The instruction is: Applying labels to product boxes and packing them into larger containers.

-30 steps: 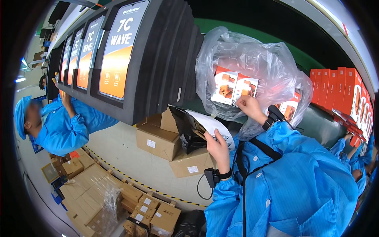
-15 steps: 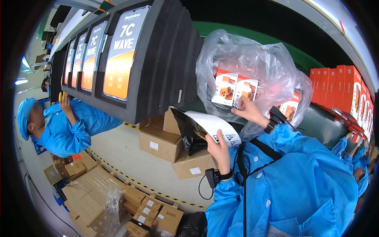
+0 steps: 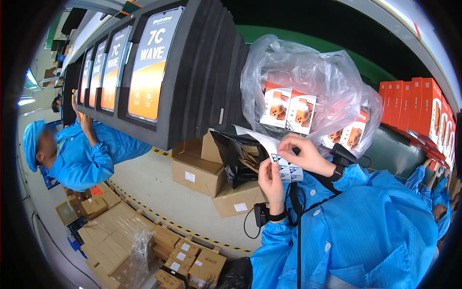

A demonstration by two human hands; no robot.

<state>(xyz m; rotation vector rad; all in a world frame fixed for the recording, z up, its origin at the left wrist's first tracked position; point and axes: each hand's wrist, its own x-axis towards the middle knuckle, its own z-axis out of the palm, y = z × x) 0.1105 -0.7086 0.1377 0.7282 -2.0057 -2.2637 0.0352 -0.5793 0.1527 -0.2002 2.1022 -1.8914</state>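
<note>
My left hand [image 3: 272, 187] grips a white sheet of stickers [image 3: 293, 174] printed with rows of black-and-white labels, thumb on its face. The sheet curls away toward the table's edge. Over its printed part, my right hand [image 3: 307, 155] is closed, thumb and forefinger pinched at one label; whether a sticker has come off between them is too small to tell. Just beyond lies a clear plastic bag [image 3: 332, 72], opened wide, with white-and-orange printed boxes [image 3: 301, 113] inside. Another bagged box [image 3: 353, 136] sits by my right wrist.
Black foam trays [image 3: 192, 77] holding several phones [image 3: 153, 67] are stacked at the left. Red boxes [image 3: 403, 103] stand in a row at the right. Cartons [image 3: 197, 173] and a black bag [image 3: 236, 156] lie below the table edge. A co-worker [image 3: 91, 156] in blue is at the left.
My right hand has drawn back from the bagged boxes to the sticker sheet and pinches at it. The sheet has tilted, showing more labels. The co-worker's hand has moved along the trays.
</note>
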